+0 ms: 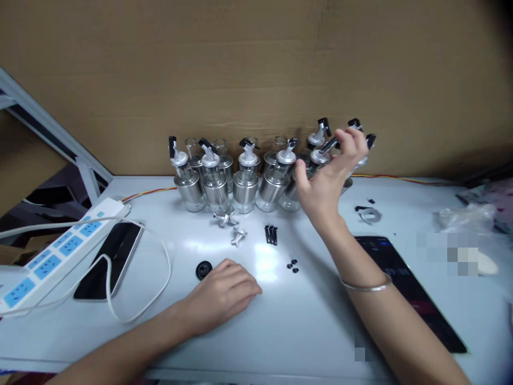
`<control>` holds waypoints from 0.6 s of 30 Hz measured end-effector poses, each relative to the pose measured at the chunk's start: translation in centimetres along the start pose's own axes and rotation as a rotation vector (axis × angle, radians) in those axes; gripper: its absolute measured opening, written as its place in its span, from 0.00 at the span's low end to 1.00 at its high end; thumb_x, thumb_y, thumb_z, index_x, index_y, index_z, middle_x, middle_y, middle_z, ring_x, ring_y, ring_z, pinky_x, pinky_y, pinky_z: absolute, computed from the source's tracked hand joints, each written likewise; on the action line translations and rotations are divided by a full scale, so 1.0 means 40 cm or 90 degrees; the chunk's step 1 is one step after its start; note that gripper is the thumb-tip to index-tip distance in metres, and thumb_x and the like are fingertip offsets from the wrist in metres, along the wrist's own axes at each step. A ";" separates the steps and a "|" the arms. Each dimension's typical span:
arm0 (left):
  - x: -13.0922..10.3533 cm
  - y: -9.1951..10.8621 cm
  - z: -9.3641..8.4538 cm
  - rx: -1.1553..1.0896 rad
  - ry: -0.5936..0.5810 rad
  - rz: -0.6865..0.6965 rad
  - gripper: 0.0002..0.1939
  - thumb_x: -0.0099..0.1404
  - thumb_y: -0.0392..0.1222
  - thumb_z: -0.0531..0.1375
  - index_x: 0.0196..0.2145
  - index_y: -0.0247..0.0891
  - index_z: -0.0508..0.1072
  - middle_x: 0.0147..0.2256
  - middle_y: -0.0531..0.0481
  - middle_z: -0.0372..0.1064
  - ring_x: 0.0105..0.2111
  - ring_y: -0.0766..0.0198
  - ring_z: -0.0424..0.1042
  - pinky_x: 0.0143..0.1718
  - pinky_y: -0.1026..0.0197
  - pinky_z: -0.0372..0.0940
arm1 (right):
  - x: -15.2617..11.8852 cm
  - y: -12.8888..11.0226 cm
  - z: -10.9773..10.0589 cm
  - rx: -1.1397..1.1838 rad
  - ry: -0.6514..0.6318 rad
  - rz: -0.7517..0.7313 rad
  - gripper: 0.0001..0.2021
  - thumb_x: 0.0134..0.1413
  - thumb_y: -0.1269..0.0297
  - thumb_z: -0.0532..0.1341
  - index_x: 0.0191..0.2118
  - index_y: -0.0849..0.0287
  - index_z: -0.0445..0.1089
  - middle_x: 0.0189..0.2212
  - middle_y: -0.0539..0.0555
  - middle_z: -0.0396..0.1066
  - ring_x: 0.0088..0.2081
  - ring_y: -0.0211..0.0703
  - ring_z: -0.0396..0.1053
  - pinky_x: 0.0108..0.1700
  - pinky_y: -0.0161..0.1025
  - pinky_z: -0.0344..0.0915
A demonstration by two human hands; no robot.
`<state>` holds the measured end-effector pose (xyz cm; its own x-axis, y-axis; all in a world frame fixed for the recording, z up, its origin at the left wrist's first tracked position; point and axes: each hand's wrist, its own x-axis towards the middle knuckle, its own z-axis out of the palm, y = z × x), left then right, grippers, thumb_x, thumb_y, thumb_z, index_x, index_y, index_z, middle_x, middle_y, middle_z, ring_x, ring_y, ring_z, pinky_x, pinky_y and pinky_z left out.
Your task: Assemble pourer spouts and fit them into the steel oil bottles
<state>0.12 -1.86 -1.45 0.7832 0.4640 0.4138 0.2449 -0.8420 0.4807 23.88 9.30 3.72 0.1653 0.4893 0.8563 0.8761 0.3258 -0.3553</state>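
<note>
Palm down on the table, my left hand [228, 293] has its fingers curled together; anything under them is hidden. A round black part [204, 269] lies by its knuckles. My right hand [329, 179] is raised among the bottles at the right, thumb and fingers apart, its fingertips beside the black lever [329, 145] of a silver pourer. Glass bottles with steel bands stand in rows, such as this front one [245, 190]; several carry pourers, and some at the back have bare necks. Loose silver spouts [238, 236], black levers [271, 235] and small black caps [295, 262] lie in front.
A white power strip [50, 262], a phone [108, 262] and a looped white cable [170, 267] lie at the left. At the right are a dark tablet [417, 289], a clear ring [370, 215] and plastic wrap [467, 216]. A cardboard wall [240, 80] rises behind the bottles.
</note>
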 end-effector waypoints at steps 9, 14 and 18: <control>0.000 -0.012 0.010 0.041 -0.035 -0.050 0.12 0.71 0.43 0.50 0.35 0.36 0.70 0.28 0.52 0.69 0.29 0.66 0.66 0.33 0.63 0.56 | -0.013 -0.144 -0.050 0.236 -0.576 -0.153 0.10 0.50 0.80 0.54 0.34 0.59 0.66 0.32 0.52 0.67 0.34 0.41 0.67 0.37 0.38 0.62; -0.001 -0.009 0.008 0.065 -0.026 -0.015 0.17 0.74 0.45 0.46 0.36 0.36 0.70 0.27 0.52 0.69 0.28 0.66 0.65 0.33 0.63 0.55 | -0.067 -0.174 -0.030 0.162 -0.812 -0.112 0.12 0.49 0.81 0.57 0.39 0.61 0.69 0.38 0.56 0.68 0.33 0.40 0.67 0.35 0.35 0.59; -0.003 -0.008 0.004 0.060 -0.025 -0.032 0.19 0.73 0.51 0.46 0.39 0.35 0.69 0.28 0.51 0.69 0.29 0.66 0.66 0.33 0.63 0.55 | -0.091 -0.169 -0.013 0.182 -0.829 -0.087 0.15 0.48 0.83 0.56 0.41 0.61 0.69 0.35 0.56 0.72 0.34 0.42 0.68 0.35 0.36 0.59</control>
<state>0.05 -1.68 -1.76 0.7900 0.4971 0.3590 0.3356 -0.8405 0.4253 17.60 4.89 3.18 -0.6040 0.7964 -0.0307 0.6999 0.5116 -0.4985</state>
